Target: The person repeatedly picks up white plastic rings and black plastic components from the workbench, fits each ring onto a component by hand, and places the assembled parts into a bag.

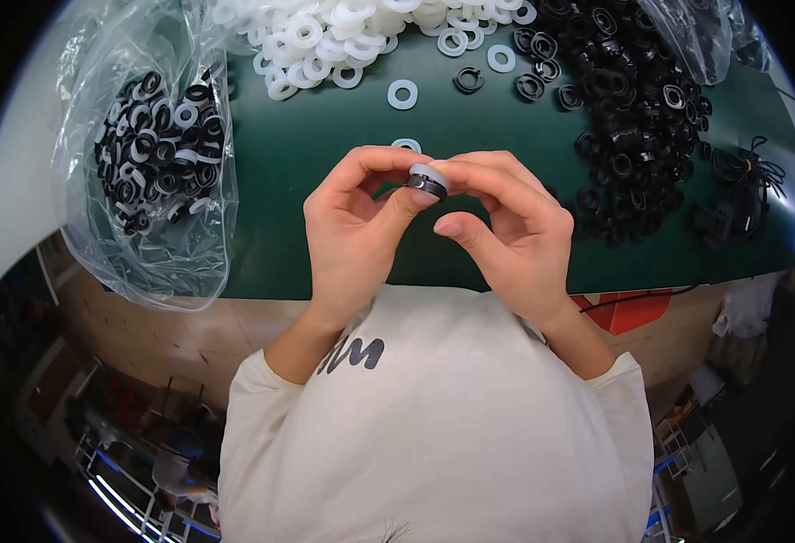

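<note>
Between its thumb and fingers, my left hand point(348, 222) pinches a small black plastic ring point(426, 185). A white flat washer point(430, 173) sits on top of that ring, slightly tilted. The fingertips of my right hand point(529, 217) touch the washer from the right, while its thumb stands apart below. Just beyond my left fingers lies a loose washer point(405, 145), partly hidden by them. Another single white washer point(402, 94) lies flat farther back on the green table point(275, 195).
A heap of white washers point(352, 41) covers the far middle. Black rings point(628, 136) are piled on the right, beside a bundled black cable point(751, 172). At left, a clear plastic bag point(185, 271) contains many joined black-and-white rings point(158, 149). A red object point(628, 312) shows under the table edge.
</note>
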